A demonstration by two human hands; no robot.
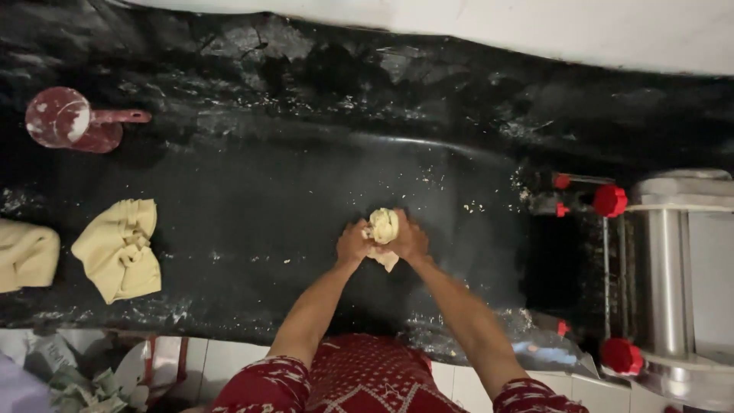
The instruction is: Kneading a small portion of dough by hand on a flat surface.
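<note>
left hand (354, 245): closed on the left side of the dough lump (382, 227), fingers curled in
right hand (410, 239): closed on the lump's right side
dough lump: pale, folded, pressed between both hands at mid tabletop (252, 199), lower tip poking out below them
folded dough sheet (119, 248): flat on tabletop, well left
second dough piece (27, 255): at left edge
red scoop (73, 120): floury, far left rear
roller machine (669, 283): steel, red knobs, right side

Three dough lumps (381, 228) (120, 248) (27, 254), one red scoop (65, 118), one steel roller machine (673, 283), three big red knobs (609, 200).
</note>
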